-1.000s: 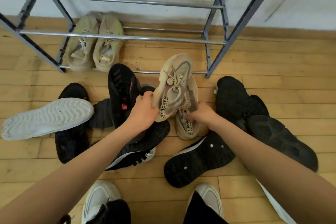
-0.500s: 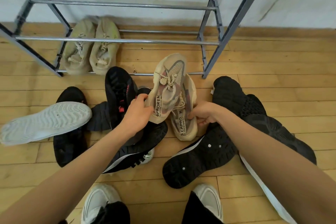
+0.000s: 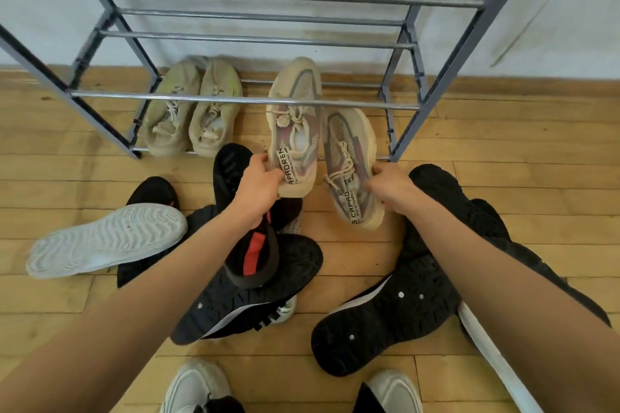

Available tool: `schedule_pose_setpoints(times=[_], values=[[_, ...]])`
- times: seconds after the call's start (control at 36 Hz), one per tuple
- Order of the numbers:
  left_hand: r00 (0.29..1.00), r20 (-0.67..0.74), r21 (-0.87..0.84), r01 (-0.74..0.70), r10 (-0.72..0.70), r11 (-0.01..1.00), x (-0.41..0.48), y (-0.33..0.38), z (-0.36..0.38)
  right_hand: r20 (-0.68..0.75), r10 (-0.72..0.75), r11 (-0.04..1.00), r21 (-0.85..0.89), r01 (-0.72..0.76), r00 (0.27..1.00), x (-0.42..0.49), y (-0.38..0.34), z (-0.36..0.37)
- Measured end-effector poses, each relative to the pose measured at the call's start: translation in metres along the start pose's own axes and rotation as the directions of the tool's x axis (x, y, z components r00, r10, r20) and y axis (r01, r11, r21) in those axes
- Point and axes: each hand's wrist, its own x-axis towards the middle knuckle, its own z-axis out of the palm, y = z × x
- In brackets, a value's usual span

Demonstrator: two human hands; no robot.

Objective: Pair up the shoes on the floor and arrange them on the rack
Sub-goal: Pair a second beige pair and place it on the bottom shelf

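A person's left hand (image 3: 258, 184) and right hand (image 3: 391, 186), fingers curled shut, each grip one beige-and-pink sneaker by the heel. The left sneaker (image 3: 295, 131) has its toe past the rack's (image 3: 469, 54) low front bar (image 3: 241, 100), pointing to 12 o'clock; the right sneaker (image 3: 350, 164) sits just beside it at 3 o'clock, lagging and angled. A tan pair (image 3: 193, 114) is already parked at 9 o'clock. Black shoes (image 3: 255, 278) & a white one (image 3: 104, 240) litter the floor at 6 o'clock. Risks, prob.: toe catching the bar, loose laces snagging, the pair landing staggered w/ heels overhanging.
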Motion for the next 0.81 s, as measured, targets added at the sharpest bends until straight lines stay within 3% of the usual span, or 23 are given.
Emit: schedule_pose_setpoints(times=[0.14,0.61,0.81], values=[[0.999,-0.025,0.031,0.036,-0.035,0.999,0.04,0.02,0.006,-0.068,0.051,0.99,-0.128,-0.06,0.996,0.033,-0.012,0.003],[0.989,-0.026,-0.041,0.143,-0.144,0.989,0.12,0.016,0.041,-0.142,0.09,0.991,-0.084,-0.103,0.986,0.116,-0.053,-0.001],[0.986,-0.017,-0.045,0.167,-0.168,0.985,0.133,0.01,0.042,-0.173,0.124,0.992,0.024,-0.122,0.977,0.129,-0.051,0.005]])
